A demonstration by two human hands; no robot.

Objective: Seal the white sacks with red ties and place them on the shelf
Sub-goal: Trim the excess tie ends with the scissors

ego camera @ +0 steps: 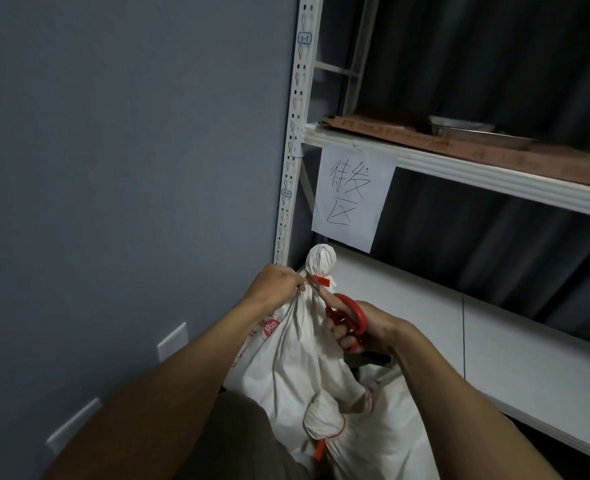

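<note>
A white sack stands upright in front of me, its neck bunched and cinched by a red tie. My left hand pinches the tie's loose end at the left of the neck. My right hand grips red-handled scissors, whose blades reach up to the tie just beside the left fingers. A second white sack lies lower right, its bunched neck closed with another red tie. The white shelf board lies behind and to the right of the sacks.
A white slotted upright of the rack stands against the grey wall. A paper sign with handwriting hangs from the upper shelf, which carries cardboard and a metal tray. Wall sockets sit low left.
</note>
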